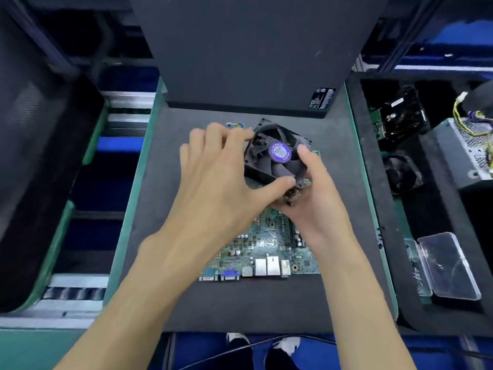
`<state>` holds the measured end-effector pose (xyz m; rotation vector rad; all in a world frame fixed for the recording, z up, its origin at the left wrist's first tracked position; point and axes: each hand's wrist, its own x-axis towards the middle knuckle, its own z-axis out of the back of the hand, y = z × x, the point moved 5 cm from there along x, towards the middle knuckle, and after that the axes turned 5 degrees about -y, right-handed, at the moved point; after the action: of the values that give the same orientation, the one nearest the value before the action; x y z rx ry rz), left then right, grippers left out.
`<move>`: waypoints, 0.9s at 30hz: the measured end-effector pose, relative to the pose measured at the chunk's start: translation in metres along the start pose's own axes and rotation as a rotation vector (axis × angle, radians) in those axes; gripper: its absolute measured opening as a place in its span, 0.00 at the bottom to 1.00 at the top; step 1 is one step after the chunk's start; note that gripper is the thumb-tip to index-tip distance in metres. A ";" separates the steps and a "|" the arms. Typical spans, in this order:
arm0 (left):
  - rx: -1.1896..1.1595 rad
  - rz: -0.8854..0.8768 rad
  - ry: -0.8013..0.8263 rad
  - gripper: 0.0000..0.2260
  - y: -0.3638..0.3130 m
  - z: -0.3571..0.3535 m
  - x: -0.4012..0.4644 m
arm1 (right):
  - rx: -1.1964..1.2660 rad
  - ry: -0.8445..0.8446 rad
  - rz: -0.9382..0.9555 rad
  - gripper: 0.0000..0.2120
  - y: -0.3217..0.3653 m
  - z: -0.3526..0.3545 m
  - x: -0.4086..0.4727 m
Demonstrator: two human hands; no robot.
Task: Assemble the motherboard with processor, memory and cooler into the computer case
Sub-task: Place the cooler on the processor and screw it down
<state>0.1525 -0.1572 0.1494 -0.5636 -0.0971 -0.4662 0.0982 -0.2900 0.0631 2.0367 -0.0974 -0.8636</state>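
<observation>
Gripping cooler point(277, 153) between fingers point(282, 182).

A: Both hands are covering the motherboard point(262, 245) middle, so the socket isn't showing. Label on the cooler point(277, 153) is too blurred to read.

B: The computer case point(253, 52) is running off the top edge.

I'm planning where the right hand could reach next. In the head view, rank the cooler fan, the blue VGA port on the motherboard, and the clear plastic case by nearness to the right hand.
Measured from the right hand:
1. Cooler fan: gripped by it, above the board's far part.
2. Blue VGA port: on the motherboard's near edge, toward the left.
3. Clear plastic case: far right, off the mat.
</observation>
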 end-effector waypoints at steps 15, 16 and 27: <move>0.065 -0.121 0.302 0.42 0.036 0.009 0.008 | -0.530 -0.017 0.218 0.20 0.010 -0.003 0.005; 0.081 -0.115 0.303 0.42 0.040 0.009 0.009 | -0.588 -0.072 0.290 0.16 0.014 0.004 0.008; 0.030 -0.151 0.420 0.43 0.038 -0.047 -0.004 | -1.212 -0.154 0.567 0.11 -0.007 0.049 0.020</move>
<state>0.1646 -0.1527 0.0903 -0.4205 0.2556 -0.7193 0.0820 -0.3283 0.0294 0.7387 -0.1716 -0.4883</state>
